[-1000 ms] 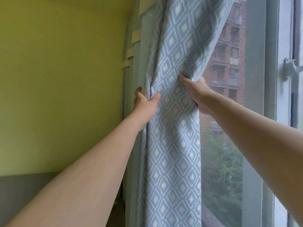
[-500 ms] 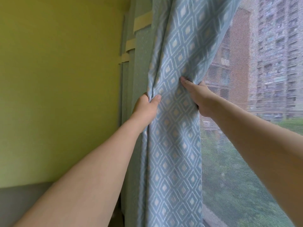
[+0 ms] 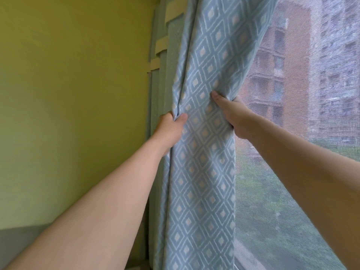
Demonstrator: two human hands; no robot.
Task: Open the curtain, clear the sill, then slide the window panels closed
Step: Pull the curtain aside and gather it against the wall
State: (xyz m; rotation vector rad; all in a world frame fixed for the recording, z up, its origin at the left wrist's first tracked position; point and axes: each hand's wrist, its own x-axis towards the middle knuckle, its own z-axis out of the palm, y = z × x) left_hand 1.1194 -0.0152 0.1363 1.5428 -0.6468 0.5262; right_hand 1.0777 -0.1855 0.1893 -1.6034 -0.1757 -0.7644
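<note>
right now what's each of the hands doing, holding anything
Left hand: closed, gripping a bunched fold of the blue diamond-pattern curtain.
Right hand: closed on the curtain's window-side edge, fingers wrapped behind the fabric.

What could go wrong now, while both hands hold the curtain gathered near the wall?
1. The left hand and right hand clutch the curtain well below its top; a downward tug might strain the hanging tabs.
2. If released, the bunched fabric may spread back over the insect screen.
3. The sill is not visible, so objects there could be knocked.
</note>
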